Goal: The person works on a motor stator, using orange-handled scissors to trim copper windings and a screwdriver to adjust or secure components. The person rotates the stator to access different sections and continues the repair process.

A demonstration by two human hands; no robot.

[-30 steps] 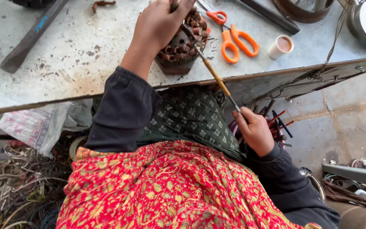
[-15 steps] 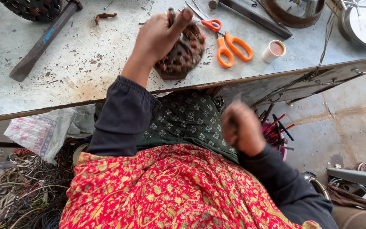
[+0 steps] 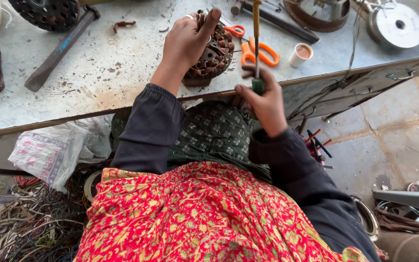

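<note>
Left hand [image 3: 187, 41] clamps the rusty motor core [image 3: 213, 51] on the far table [image 3: 98, 82]; right hand [image 3: 263, 99] is fisted round a screwdriver [image 3: 256, 43] just beside it (orange scissors [image 3: 258, 48] behind). White printed bag [image 3: 44, 153] hangs left.

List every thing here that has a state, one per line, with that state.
left hand: gripping the motor stator
motor stator: tilted on edge on the table, coils exposed
right hand: closed around the screwdriver
screwdriver: held upright, apart from the stator
scissors: lying flat, untouched
small cup: upright, open
hammer: lying flat, untouched
plastic bag: crumpled under the table
</note>
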